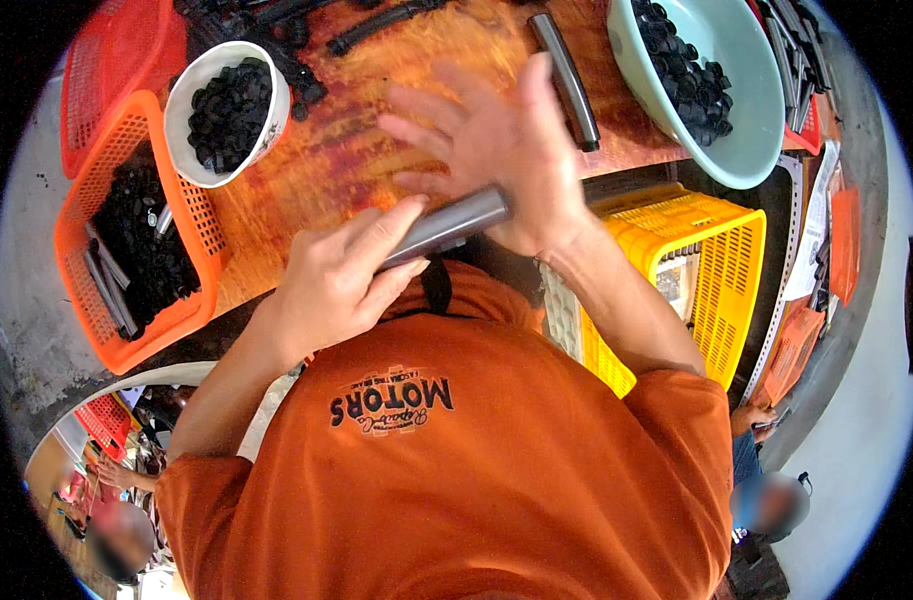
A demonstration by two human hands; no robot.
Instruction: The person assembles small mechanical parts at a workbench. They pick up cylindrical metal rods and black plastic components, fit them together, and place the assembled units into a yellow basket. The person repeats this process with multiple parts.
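My left hand (341, 275) is wrapped round a dark grey tube (451, 225), holding it at a slant in front of my chest. The tube's free end points up and right and meets, or nearly meets, the heel of my right palm. My right hand (511, 150) is spread, its fingers apart and somewhat blurred by motion. Beyond it, a similar grey tube (566, 85) with a black end lies on the wooden table. Whether the held tube carries a cap on its end, I cannot tell.
At the left stand a white bowl (178, 130) of black caps and an orange basket (211, 265) of black parts and tubes. A pale green basin (746, 85) with black caps is at the right. Below it, a yellow crate (731, 290) stands beside my right forearm. Other people are nearby.
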